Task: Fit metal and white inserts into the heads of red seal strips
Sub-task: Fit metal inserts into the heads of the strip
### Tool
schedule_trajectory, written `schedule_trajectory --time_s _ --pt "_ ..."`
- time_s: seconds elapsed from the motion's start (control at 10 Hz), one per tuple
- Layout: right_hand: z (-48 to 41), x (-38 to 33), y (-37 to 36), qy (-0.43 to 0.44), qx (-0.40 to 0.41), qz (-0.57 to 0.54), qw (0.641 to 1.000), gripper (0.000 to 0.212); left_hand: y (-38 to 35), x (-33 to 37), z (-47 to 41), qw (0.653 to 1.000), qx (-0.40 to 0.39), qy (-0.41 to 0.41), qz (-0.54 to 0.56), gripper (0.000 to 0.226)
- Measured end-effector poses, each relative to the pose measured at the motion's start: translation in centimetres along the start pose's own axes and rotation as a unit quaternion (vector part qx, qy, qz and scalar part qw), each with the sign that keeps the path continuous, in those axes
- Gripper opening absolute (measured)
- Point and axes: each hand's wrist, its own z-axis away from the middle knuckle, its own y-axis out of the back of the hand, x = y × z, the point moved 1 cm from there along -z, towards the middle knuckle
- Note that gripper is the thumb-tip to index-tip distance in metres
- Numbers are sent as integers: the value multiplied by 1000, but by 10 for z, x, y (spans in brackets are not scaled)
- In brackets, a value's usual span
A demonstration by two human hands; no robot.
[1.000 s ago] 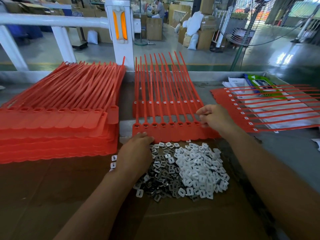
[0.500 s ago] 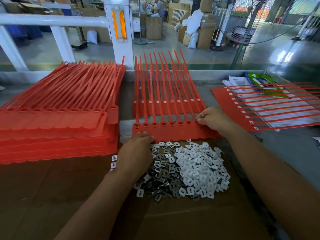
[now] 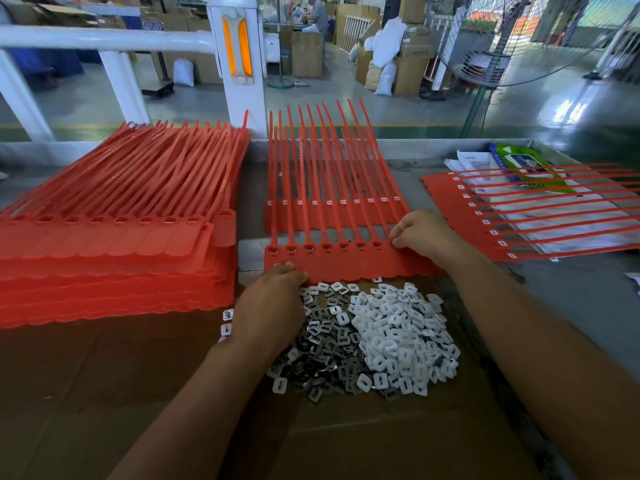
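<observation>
**Metal row nearly filled, white inserts still to come**

On the near-centre sheet of red seal strips [image 3: 346,268], metal inserts [image 3: 325,341] were seated in most heads [image 3: 325,248]. The right-end head was pinched by the right hand [image 3: 426,233] fingers. The sheet's near edge was pressed by the left hand [image 3: 270,306] fingers, laid flat. White inserts [image 3: 398,327] lay piled nearby, judged unfitted here.
</observation>
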Motion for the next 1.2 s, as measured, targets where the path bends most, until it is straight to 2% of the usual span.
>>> schedule_trajectory --time_s 0.2,0.6,0.8,0.9,1.1,1.2 --pt "-1 -1 -1 -8 4 0 1000 18 0 0 1 1000 -3 3 -4 46" --pt "4 0 1 12 -6 -15 1000 25 0 0 0 1000 -7 7 -8 46" --pt "7 4 1 13 -3 -20 1000 20 0 1 0 1000 -6 6 -6 47" --pt "11 2 1 31 1 -19 999 17 0 1 0 1000 -6 4 -3 47" --pt "45 -15 0 120 4 -13 993 16 -1 0 0 1000 -3 2 -3 47" --pt "67 -29 -3 175 -52 11 983 6 -1 0 0 1000 -2 1 -5 48"
